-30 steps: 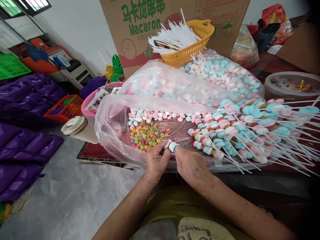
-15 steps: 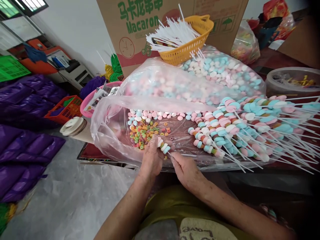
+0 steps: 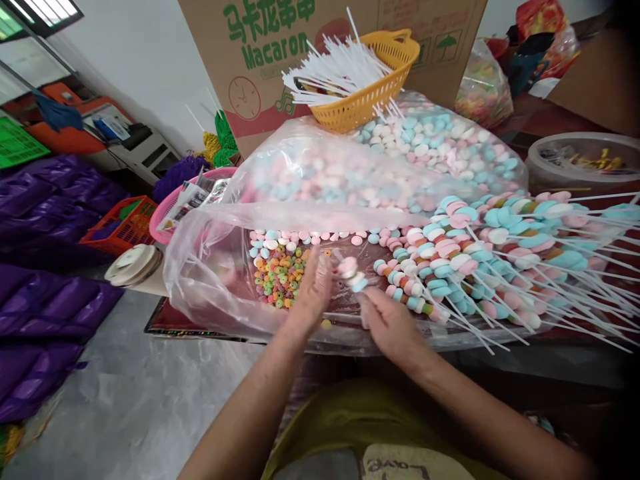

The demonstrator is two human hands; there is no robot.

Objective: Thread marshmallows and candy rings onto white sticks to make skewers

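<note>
Candy skewer (image 3: 352, 272) slants forward-left from the gripping right hand (image 3: 393, 325); left hand (image 3: 315, 285) blurred, its hold unclear

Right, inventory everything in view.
Held skewer: 1, pastel, front centre
Skewers: many, pastel, right
Rings: many, multicoloured, centre
Marshmallows: many, pastel, behind rings
Plastic: count unclear, clear, around marshmallows
Box: 1, brown, back
Upper basket: 1, yellow, before box
Sticks: many, white, mostly in upper basket
Lower basket: 1, pink, left
Tub: 1, clear, right
Lidded container: 1, cream, left
Crates: 2, orange and green, left
Sacks: several, purple, left
Window: 1, dark-framed, back left
Table: 1, dark red, under skewers
Left hand: 1, bare, beside rings
Right hand: 1, bare, gripping held skewer
</note>
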